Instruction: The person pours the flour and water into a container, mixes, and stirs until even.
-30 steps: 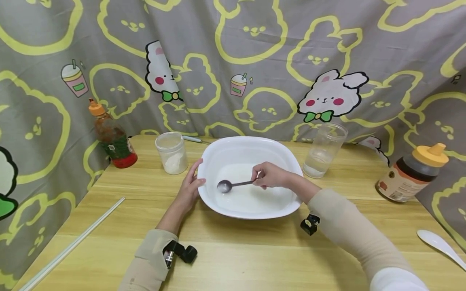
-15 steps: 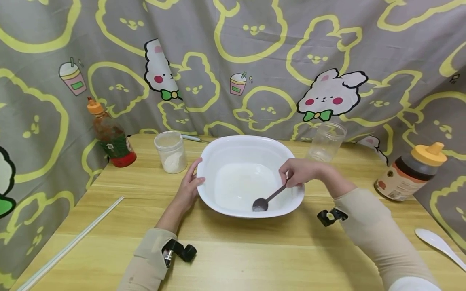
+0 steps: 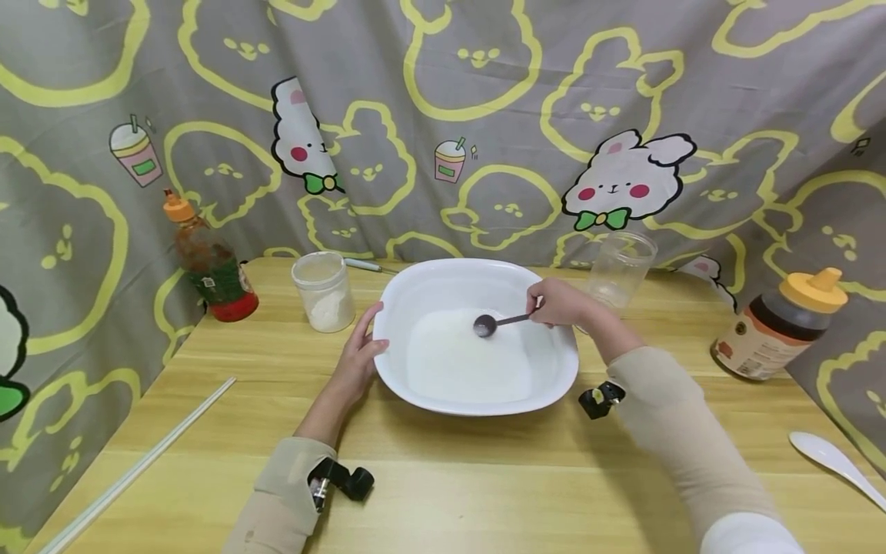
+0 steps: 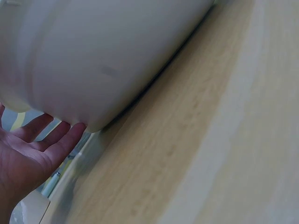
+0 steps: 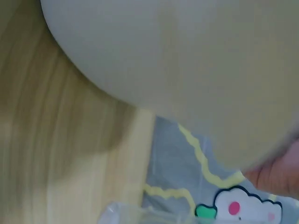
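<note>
A white basin (image 3: 443, 273) with a whitish layer across its bottom stands mid-table. My left hand (image 3: 356, 362) holds its left rim, thumb at the edge. In the left wrist view, several fingers (image 4: 65, 137) touch its outer wall. My right hand (image 3: 559, 302) pinches the handle of a dark brown spoon (image 3: 486, 326) over the basin's right half. The spoon's bowl looks low inside; I cannot tell whether it touches the contents. Only part of the right hand (image 5: 280, 172) shows in the right wrist view, where the basin wall hides the spoon.
A jar of white powder (image 3: 324, 296) and a red sauce bottle (image 3: 214, 269) stand left. A clear cup (image 3: 619, 269) is behind my right forearm. Farther right are a brown sauce bottle (image 3: 778, 327) and a white spoon (image 3: 834, 462). Chopsticks (image 3: 145, 462) lie left.
The dark spoon has swept from the basin's left side to its near right, then back away from me toward the far right. My left hand stays on the rim.
</note>
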`<action>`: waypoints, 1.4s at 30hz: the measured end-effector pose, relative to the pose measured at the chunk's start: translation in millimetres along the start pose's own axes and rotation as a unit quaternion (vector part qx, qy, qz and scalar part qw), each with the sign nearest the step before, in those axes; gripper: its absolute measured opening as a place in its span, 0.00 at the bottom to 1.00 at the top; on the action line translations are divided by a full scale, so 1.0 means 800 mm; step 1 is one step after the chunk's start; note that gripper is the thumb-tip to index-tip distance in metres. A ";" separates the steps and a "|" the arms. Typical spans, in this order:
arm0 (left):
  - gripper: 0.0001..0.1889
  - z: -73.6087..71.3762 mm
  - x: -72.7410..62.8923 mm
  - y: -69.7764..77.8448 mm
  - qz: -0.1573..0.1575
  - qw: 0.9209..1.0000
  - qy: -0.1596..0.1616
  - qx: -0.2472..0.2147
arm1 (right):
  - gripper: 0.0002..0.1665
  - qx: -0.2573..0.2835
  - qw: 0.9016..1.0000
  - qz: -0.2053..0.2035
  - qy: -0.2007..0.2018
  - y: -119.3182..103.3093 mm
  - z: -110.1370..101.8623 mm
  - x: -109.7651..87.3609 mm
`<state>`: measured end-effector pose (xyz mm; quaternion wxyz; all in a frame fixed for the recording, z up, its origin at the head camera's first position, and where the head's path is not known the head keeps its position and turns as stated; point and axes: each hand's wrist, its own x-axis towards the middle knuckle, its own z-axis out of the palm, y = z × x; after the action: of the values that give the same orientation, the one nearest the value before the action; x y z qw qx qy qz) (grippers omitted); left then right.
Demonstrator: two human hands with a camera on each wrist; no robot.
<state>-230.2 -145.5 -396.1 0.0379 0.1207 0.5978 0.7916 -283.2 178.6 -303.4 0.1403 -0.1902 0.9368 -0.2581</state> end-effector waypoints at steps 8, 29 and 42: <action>0.34 0.001 -0.003 -0.001 0.001 1.000 -0.001 -0.003 | 0.03 0.105 0.993 -0.046 -0.040 -0.015 0.042 0.024; 0.34 0.002 0.000 0.001 -0.005 1.000 0.001 0.010 | 0.06 0.024 0.977 -0.083 -0.194 -0.018 0.000 -0.038; 0.34 0.001 0.000 -0.001 -0.005 1.000 0.004 0.006 | 0.04 -0.077 0.997 -0.022 -0.008 0.004 -0.022 -0.020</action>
<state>-229.7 -144.8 -396.6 0.0392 0.1148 0.6031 0.7884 -276.0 195.3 -288.2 0.1268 -0.2227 0.9484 -0.1867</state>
